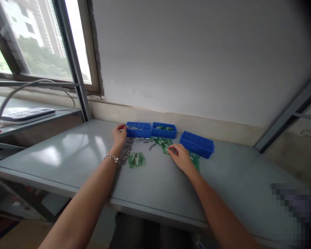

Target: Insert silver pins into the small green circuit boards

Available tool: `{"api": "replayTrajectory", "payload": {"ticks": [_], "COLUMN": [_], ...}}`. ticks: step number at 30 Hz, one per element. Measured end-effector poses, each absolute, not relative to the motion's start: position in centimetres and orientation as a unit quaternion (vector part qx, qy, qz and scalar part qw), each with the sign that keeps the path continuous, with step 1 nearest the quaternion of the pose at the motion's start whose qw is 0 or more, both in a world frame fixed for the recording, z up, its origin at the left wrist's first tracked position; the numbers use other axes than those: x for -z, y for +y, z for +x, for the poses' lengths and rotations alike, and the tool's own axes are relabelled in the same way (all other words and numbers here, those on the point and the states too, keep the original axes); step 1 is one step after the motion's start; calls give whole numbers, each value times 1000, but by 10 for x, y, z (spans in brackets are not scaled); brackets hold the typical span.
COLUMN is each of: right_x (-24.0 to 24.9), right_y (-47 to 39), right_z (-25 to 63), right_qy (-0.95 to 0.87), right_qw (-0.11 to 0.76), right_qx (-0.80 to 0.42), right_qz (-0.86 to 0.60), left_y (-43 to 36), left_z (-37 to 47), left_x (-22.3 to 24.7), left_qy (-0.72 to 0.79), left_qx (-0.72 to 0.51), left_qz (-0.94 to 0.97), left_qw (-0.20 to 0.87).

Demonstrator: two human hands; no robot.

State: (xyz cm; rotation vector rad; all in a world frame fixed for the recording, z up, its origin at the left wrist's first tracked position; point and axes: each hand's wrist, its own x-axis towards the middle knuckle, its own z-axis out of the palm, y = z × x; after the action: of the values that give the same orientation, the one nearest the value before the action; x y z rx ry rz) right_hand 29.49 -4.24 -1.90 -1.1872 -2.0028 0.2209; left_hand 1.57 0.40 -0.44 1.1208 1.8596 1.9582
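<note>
My left hand (120, 134) is at the left end of a blue bin (140, 133) that holds small silvery metal pieces. Its fingers are bent together, and whatever they may hold is too small to make out. Loose metal pins (126, 152) lie scattered beside and below that hand. My right hand (180, 155) has its fingers curled in at the right edge of a green plastic bag (162, 141); what is between the fingertips is unclear. Another green bag (137, 159) with pale and metallic pieces inside lies between my hands. A further green bag (195, 159) is partly hidden behind my right wrist.
A second blue bin (164, 132) contains green bags, and a third blue bin (197, 144) stands angled to the right. They line the back of the grey table (150, 186) near the wall. At left is a white device (28, 115) on a shelf, with metal posts at both sides.
</note>
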Motion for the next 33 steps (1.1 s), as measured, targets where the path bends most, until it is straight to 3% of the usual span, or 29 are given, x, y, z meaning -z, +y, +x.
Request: {"api": "replayTrajectory", "payload": {"ticks": [19, 24, 33], "right_x": [20, 20, 20], "right_y": [-42, -42, -43], "right_z": [295, 294, 293], "right_qy": [-790, -790, -799], "right_qw": [393, 392, 377], "right_qx": [-80, -87, -79], "right_qz": [-464, -464, -462], "left_y": [-2, -10, -16], "left_z": [20, 23, 72], "left_x": [-3, -15, -3], "left_qy": [625, 664, 575], "left_qx": [-677, -529, -268], "left_qz": [368, 527, 772], "left_qw": [123, -14, 33]}}
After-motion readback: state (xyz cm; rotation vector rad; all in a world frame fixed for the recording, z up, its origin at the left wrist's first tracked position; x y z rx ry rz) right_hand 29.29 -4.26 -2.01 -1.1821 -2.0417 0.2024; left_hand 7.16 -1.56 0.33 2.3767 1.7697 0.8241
